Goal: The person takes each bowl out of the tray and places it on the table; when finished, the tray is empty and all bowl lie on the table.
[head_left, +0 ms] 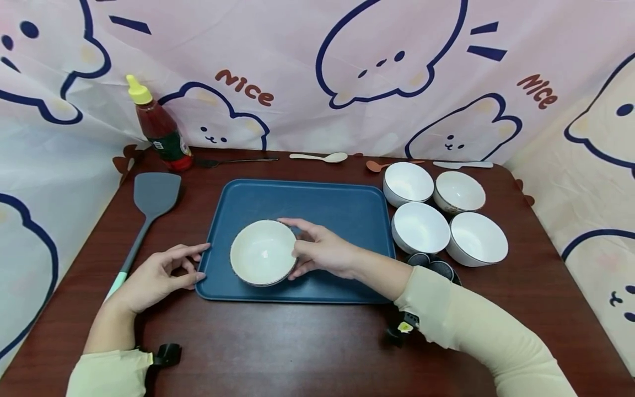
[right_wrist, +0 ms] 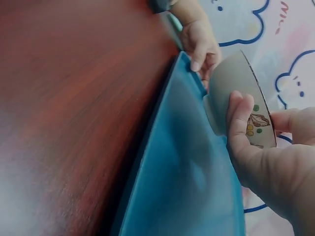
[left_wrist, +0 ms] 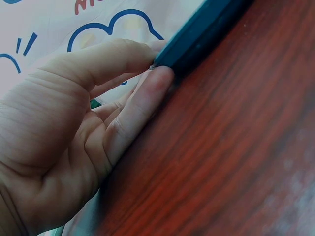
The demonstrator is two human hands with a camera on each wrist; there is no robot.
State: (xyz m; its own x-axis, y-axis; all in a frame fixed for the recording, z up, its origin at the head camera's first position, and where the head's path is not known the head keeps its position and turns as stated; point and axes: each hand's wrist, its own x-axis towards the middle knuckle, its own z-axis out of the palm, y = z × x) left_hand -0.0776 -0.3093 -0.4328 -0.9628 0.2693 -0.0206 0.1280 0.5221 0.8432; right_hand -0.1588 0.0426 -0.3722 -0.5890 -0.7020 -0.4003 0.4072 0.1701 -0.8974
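A cream bowl [head_left: 263, 252] with a dark rim and a leaf pattern on its outside is over the left half of the blue tray [head_left: 317, 207]. My right hand [head_left: 322, 251] grips the bowl's right side, thumb at the rim and fingers around the outer wall. In the right wrist view the bowl's base [right_wrist: 212, 115] is at the tray surface; whether it fully touches is unclear. My left hand [head_left: 161, 273] holds the tray's left edge between thumb and fingers. The left wrist view shows its fingertips [left_wrist: 160, 78] against the tray rim [left_wrist: 197, 42].
Several white bowls [head_left: 420, 227] stand right of the tray, with dark round objects [head_left: 441, 269] partly under the right forearm. A grey spatula [head_left: 156, 193] and a red sauce bottle [head_left: 163, 135] are left. Along the back lie a white spoon [head_left: 327, 157], brown spoon [head_left: 377, 166] and white knife [head_left: 463, 165].
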